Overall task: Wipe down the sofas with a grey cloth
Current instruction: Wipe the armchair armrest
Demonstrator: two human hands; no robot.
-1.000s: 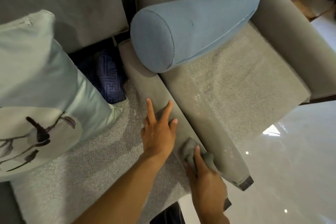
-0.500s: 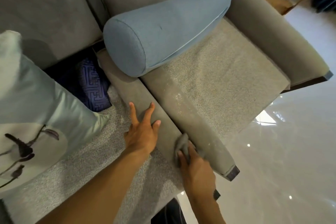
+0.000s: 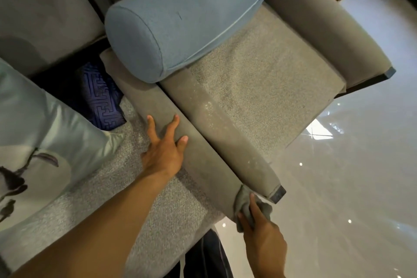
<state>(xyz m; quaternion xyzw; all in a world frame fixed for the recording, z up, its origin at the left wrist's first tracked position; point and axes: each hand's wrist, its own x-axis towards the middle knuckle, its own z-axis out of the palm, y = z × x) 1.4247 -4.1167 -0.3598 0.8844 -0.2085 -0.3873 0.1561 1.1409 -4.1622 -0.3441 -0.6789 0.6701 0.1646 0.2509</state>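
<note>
Two grey sofas stand side by side, their armrests touching. My left hand (image 3: 163, 152) rests flat with spread fingers on the left sofa's armrest (image 3: 155, 106). My right hand (image 3: 262, 236) grips a crumpled grey cloth (image 3: 244, 201) and presses it against the front end of the armrests, just left of the dark end cap (image 3: 278, 195). The right sofa's armrest (image 3: 216, 124) shows pale dusty specks along its top.
A blue bolster cushion (image 3: 180, 22) lies across the right sofa's seat (image 3: 266, 79) and armrest. A pale green pillow with ink print (image 3: 38, 133) and a dark blue patterned cushion (image 3: 99, 95) sit on the left sofa. Glossy white floor (image 3: 349, 176) lies to the right.
My right hand has slid the cloth down the armrest to its front end. My left hand stays flat on the left armrest.
</note>
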